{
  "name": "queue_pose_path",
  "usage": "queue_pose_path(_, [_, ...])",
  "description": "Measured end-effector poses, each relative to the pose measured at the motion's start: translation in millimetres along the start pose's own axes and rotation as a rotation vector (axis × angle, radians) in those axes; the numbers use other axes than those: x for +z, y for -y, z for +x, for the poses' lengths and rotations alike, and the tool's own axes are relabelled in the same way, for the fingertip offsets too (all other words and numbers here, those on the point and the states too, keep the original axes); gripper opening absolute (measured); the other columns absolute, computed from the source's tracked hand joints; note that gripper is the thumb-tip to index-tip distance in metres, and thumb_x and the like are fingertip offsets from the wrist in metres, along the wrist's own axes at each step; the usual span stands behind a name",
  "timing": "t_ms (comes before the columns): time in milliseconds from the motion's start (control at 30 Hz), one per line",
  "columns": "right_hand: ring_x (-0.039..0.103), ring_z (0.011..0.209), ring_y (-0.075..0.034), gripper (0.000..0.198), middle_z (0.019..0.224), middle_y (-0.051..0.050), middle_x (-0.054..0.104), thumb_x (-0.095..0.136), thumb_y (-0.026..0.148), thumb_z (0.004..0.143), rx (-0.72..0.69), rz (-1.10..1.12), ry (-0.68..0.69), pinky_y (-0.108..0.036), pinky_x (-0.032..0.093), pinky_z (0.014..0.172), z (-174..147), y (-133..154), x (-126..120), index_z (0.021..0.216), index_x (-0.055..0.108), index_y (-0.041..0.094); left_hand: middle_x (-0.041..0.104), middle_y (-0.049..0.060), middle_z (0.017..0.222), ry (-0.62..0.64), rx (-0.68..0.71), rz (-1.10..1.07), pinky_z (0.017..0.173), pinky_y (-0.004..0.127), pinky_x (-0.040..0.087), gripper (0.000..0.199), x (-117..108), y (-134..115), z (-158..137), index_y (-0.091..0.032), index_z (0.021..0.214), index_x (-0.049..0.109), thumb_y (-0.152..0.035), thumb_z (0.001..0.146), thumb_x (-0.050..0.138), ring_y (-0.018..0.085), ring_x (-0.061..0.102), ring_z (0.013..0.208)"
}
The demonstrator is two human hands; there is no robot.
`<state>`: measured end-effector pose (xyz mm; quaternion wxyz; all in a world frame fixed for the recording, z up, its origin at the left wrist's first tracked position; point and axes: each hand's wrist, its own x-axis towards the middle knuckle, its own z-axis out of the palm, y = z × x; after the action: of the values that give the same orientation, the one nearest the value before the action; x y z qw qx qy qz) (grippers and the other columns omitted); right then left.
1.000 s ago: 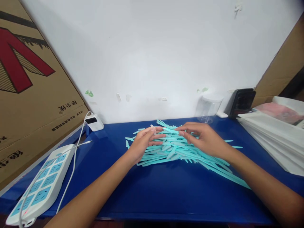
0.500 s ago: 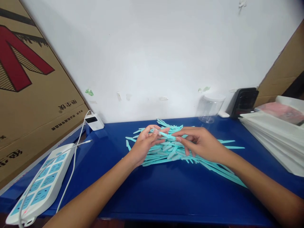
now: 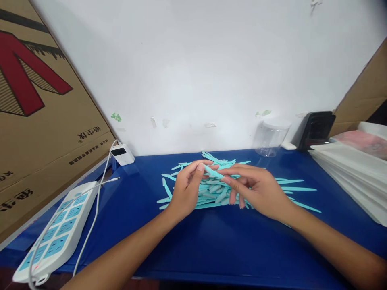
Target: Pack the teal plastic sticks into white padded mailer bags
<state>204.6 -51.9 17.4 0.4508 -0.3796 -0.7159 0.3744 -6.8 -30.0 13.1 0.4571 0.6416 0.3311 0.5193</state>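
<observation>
A pile of thin turquoise plastic sticks (image 3: 290,188) lies in the middle of the blue table (image 3: 211,241). Both hands hover just over the pile's near side. One turquoise stick (image 3: 213,172) is lifted above the heap, pinched at its left end by my left hand (image 3: 187,189) and at its right end by the fingertips of my right hand (image 3: 256,189). The remaining fingers of my right hand curl down toward the pile.
A white power strip (image 3: 54,233) with a cable lies at the left front, a small white charger (image 3: 122,154) behind it. Large cardboard (image 3: 45,112) leans at left. A clear jar (image 3: 271,138) and black device (image 3: 316,129) stand at the back right; stacked white bags (image 3: 350,173) lie right.
Both hands came off the pile, drew nearer to me and raised one stick between them; the fingers closed on its ends. The view shifted slightly.
</observation>
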Motion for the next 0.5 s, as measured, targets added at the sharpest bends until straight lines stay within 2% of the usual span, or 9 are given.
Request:
queue_pose_path(133, [0.07,0.053,-0.014,0.028,0.105,-0.007,0.072,0.065,0.04,0.099,-0.034,0.007,0.002,-0.026,0.059,0.039,-2,2,3,0.121,0.078,0.029,0.076,0.01,0.12,-0.013,0.038,0.075,0.097,0.038,0.053,0.04,0,-3,-3,-0.018,0.12,0.075,-0.047,0.104,0.052,0.029,0.068,0.114])
queue_pose_path(233, [0.07,0.054,-0.013,0.027,0.101,-0.005,0.069,0.064,0.036,0.099,-0.041,0.025,0.015,-0.026,0.059,0.04,-4,1,5,0.123,0.076,0.031,0.076,0.009,0.12,0.003,0.063,0.112,0.103,0.039,0.05,0.039,-1,-4,-3,-0.019,0.117,0.076,-0.046,0.104,0.051,0.03,0.068,0.116])
queue_pose_path(367, [0.069,0.054,-0.013,0.025,0.1,-0.004,0.068,0.064,0.034,0.1,-0.069,0.002,0.008,-0.027,0.059,0.041,-4,-1,4,0.121,0.076,0.03,0.075,0.009,0.121,0.021,0.077,0.157,0.109,0.041,0.045,0.038,-5,-2,-1,-0.02,0.122,0.075,-0.045,0.105,0.052,0.031,0.066,0.12])
queue_pose_path(433, [0.068,0.054,-0.013,0.023,0.099,-0.005,0.068,0.064,0.034,0.1,-0.102,-0.07,-0.022,-0.027,0.057,0.042,-1,-2,1,0.118,0.077,0.027,0.071,0.009,0.131,-0.031,0.109,0.231,0.113,0.042,0.041,0.036,-6,-7,-1,-0.022,0.127,0.073,-0.042,0.104,0.054,0.031,0.061,0.127])
queue_pose_path(500, [0.068,0.055,-0.013,0.023,0.098,-0.006,0.069,0.063,0.034,0.1,-0.138,-0.181,-0.089,-0.028,0.056,0.044,3,-4,-5,0.116,0.077,0.024,0.066,0.01,0.138,-0.153,0.18,0.313,0.116,0.044,0.037,0.034,-1,-20,-7,-0.024,0.13,0.07,-0.039,0.101,0.06,0.031,0.056,0.132])
